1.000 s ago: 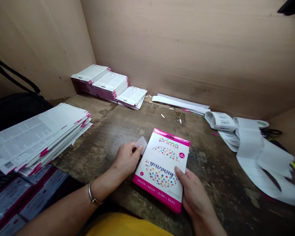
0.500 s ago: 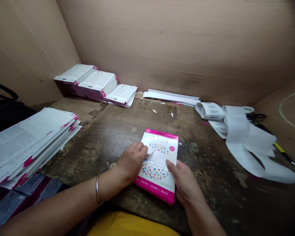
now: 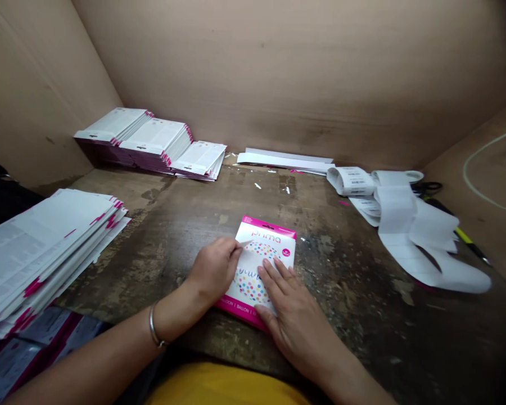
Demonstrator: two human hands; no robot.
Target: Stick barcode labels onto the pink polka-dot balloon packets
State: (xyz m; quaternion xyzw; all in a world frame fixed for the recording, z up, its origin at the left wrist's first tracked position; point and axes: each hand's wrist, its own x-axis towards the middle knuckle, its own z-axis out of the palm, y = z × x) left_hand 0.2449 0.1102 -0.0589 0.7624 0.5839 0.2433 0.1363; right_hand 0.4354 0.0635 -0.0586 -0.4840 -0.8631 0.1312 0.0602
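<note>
A pink-and-white Prima balloon packet with coloured dots lies flat on the worn wooden table. My left hand rests on its upper left part, pinching a small white label against the face. My right hand lies flat across the packet's lower right, fingers spread, holding nothing. Both hands hide much of the printed front and its lower edge.
Several stacks of white packets with pink edges stand against the back wall, and a larger stack lies at the left. To the right are a strip of barcode labels, black-handled scissors and a yellow-and-black pen.
My right hand has gone from holding the packet's edge to lying flat on its face. The packet sits slightly further left, and less of the white label shows at my left fingertips.
</note>
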